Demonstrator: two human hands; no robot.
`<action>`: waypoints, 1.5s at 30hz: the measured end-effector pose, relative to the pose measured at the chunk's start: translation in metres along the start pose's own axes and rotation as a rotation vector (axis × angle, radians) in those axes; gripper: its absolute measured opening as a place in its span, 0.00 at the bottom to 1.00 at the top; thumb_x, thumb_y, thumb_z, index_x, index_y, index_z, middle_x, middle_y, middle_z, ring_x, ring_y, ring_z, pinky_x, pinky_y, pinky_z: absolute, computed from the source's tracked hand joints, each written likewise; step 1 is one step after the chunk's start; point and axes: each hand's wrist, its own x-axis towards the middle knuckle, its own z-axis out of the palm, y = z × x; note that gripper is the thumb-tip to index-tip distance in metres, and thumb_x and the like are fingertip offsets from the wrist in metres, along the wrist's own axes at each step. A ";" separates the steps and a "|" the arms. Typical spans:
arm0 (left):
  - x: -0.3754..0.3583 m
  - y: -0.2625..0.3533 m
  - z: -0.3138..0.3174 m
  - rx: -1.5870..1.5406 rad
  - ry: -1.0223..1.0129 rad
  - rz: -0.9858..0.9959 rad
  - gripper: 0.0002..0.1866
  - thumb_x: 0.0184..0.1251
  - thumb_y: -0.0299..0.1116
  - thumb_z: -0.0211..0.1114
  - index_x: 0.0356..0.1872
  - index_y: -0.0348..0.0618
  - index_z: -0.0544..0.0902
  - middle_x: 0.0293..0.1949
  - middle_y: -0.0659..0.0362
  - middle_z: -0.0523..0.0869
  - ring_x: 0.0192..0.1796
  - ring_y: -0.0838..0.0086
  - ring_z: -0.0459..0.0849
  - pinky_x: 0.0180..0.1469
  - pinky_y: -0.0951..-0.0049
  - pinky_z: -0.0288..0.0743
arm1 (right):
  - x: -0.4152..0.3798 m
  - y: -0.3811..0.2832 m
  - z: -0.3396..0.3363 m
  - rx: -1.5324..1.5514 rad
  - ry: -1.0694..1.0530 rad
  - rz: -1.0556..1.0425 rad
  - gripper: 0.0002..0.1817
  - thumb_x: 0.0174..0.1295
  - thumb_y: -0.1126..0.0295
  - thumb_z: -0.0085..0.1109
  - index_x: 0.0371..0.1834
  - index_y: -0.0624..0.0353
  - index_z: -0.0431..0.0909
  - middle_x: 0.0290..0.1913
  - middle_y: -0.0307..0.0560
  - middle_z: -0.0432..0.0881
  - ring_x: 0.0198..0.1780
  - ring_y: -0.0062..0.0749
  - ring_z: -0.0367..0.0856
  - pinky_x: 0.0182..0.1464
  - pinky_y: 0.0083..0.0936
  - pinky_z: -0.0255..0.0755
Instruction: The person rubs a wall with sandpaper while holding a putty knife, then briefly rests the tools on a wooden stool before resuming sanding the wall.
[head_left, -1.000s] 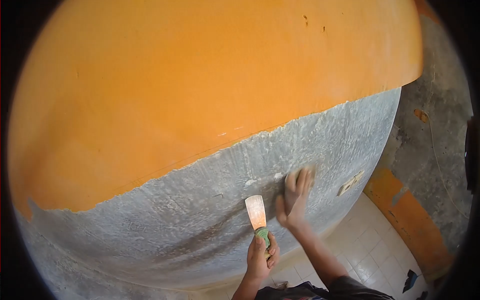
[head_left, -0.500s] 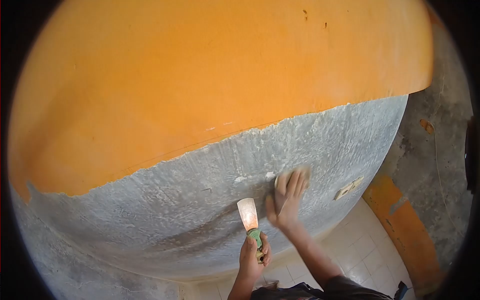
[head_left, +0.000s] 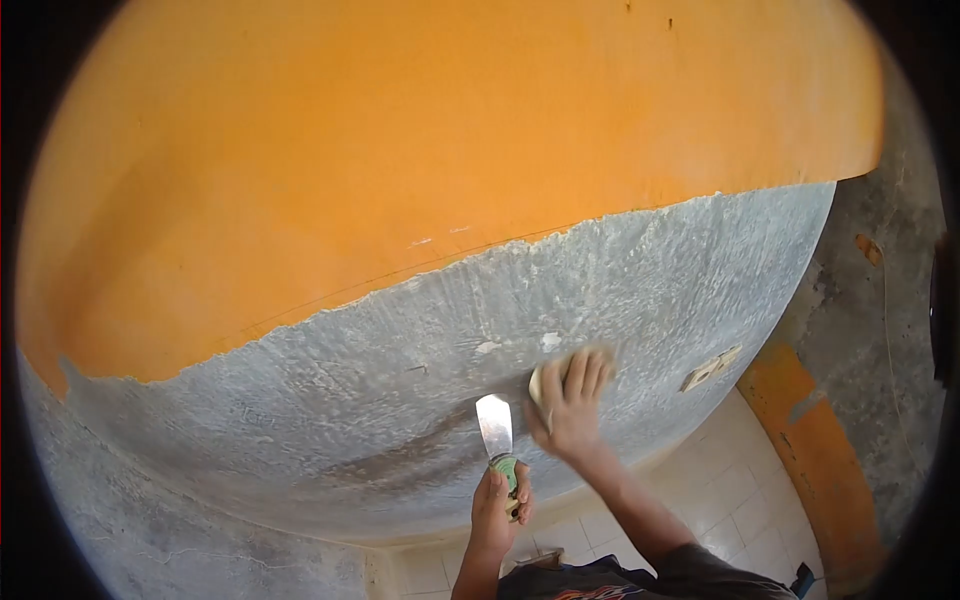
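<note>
My left hand (head_left: 491,512) is wrapped around the green and cream handle of a putty knife (head_left: 495,428), its shiny flat blade pointing up in front of the wall. My right hand (head_left: 574,412) presses a pale piece of what looks like sandpaper (head_left: 535,388) against the bare grey wall (head_left: 400,420). Most of that piece is hidden under my palm and fingers, which are slightly blurred. Two small white patches (head_left: 551,340) show on the grey surface just above the hand. Higher up, orange paint (head_left: 450,130) covers the wall down to a ragged edge.
A cream wall socket (head_left: 710,369) sits to the right of my right hand. Pale floor tiles (head_left: 715,500) lie below the wall. On the right, another wall (head_left: 880,330) has patchy grey plaster, with an orange strip (head_left: 815,450) and a thin hanging cord.
My right hand has moved slightly left along the wall with the pale piece. My left hand keeps the putty knife nearly still. The view has shifted a little.
</note>
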 end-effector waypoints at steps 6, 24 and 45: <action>-0.004 0.004 -0.004 -0.013 -0.018 0.010 0.25 0.73 0.53 0.46 0.46 0.36 0.71 0.24 0.62 0.71 0.20 0.81 0.68 0.21 0.80 0.62 | 0.054 0.006 -0.029 -0.078 0.201 -0.029 0.31 0.48 0.61 0.61 0.59 0.58 0.71 0.59 0.76 0.62 0.59 0.72 0.60 0.59 0.70 0.47; -0.012 0.010 -0.027 -0.009 0.051 -0.009 0.27 0.68 0.56 0.53 0.47 0.38 0.73 0.24 0.62 0.71 0.20 0.78 0.69 0.21 0.77 0.62 | 0.009 -0.010 0.009 -0.063 -0.050 0.010 0.31 0.55 0.62 0.56 0.62 0.64 0.65 0.66 0.85 0.48 0.68 0.83 0.45 0.63 0.77 0.32; -0.047 0.077 -0.127 -0.058 0.009 0.025 0.27 0.70 0.51 0.53 0.49 0.31 0.72 0.25 0.60 0.73 0.23 0.78 0.70 0.23 0.78 0.63 | 0.024 -0.063 0.045 0.227 0.393 0.255 0.40 0.59 0.77 0.45 0.73 0.69 0.38 0.75 0.65 0.30 0.76 0.55 0.25 0.73 0.48 0.21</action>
